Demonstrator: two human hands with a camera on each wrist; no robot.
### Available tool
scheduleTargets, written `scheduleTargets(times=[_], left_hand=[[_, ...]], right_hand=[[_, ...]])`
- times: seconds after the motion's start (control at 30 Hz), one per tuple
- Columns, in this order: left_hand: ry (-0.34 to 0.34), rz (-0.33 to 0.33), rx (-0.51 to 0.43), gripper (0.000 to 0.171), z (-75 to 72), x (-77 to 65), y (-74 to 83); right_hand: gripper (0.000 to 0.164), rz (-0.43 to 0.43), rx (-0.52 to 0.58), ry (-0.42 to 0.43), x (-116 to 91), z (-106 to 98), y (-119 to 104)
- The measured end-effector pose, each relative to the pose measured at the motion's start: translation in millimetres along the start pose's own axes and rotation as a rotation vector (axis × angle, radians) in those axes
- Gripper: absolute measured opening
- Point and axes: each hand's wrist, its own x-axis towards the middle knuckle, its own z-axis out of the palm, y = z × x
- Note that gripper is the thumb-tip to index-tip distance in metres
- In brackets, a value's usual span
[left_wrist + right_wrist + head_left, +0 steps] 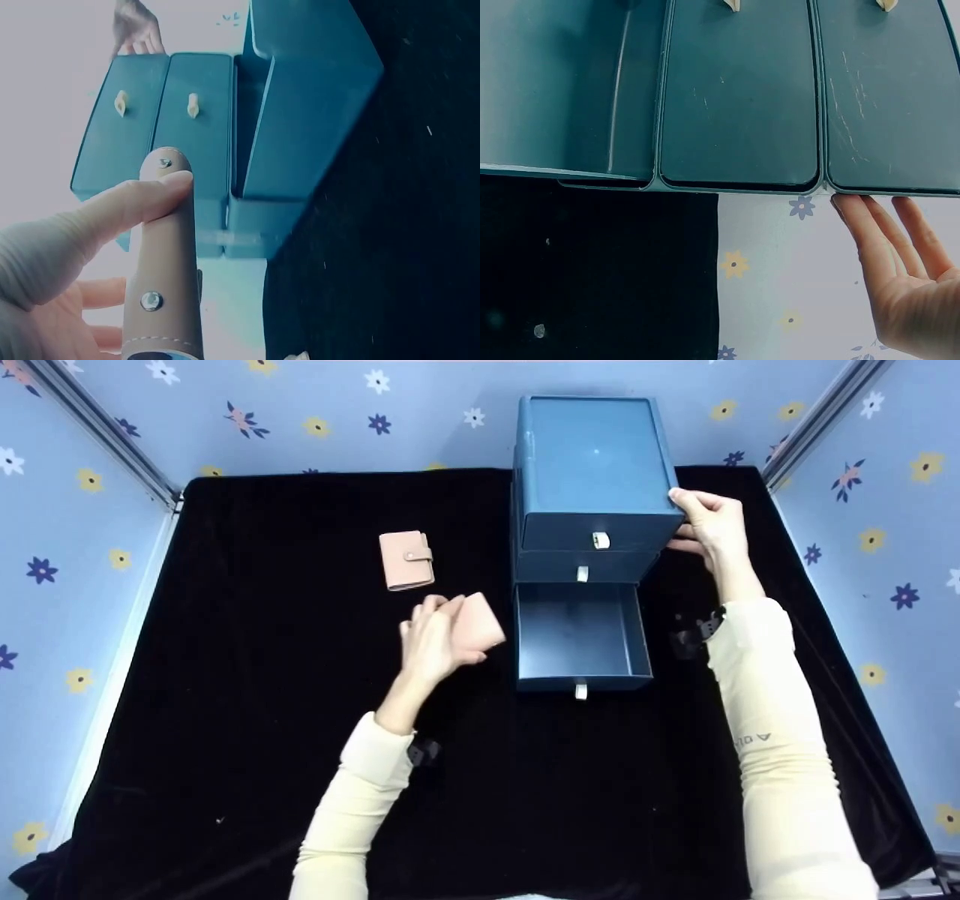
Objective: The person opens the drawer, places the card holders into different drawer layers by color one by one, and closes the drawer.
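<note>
In the head view my left hand point(430, 640) holds a small pink wallet point(478, 624) just left of a blue drawer cabinet point(596, 457). The left wrist view shows the thumb pressing the wallet's snap strap point(169, 247), with other fingers behind it. The cabinet's bottom drawer point(574, 630) is pulled out and bare inside; the two drawers above are closed. My right hand point(712, 526) touches the cabinet's upper right side, thumb at the top front corner. In the right wrist view its fingers point(875, 236) reach the cabinet side fairly straight.
A second pink wallet point(405, 559) with a snap strap lies on the black cloth point(262, 660), left of the cabinet. Flowered blue walls point(420, 412) stand behind and at both sides. Light pull tabs point(581, 692) stick out from the drawer fronts.
</note>
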Motion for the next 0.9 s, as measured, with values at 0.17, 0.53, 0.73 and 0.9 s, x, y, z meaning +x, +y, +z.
scheduleTargets(times=[0.17,0.53,0.73,0.9], left_hand=[[-0.006,0.031,-0.007,0.085,9.5,5.8,15.7],[-0.04,0.09,-0.001,0.086,28.5,20.3,50.4],[-0.069,0.121,0.032,0.087,40.4,28.0,69.8],[-0.086,0.151,0.063,0.087,49.6,32.8,85.5]], right_hand=[[0.04,0.001,0.006,0.0,0,0,-1],[0.039,0.002,0.008,-0.002,0,0,-1],[0.041,0.005,0.006,0.0,-1,0,-1],[0.041,0.001,0.005,0.0,-1,0,-1]])
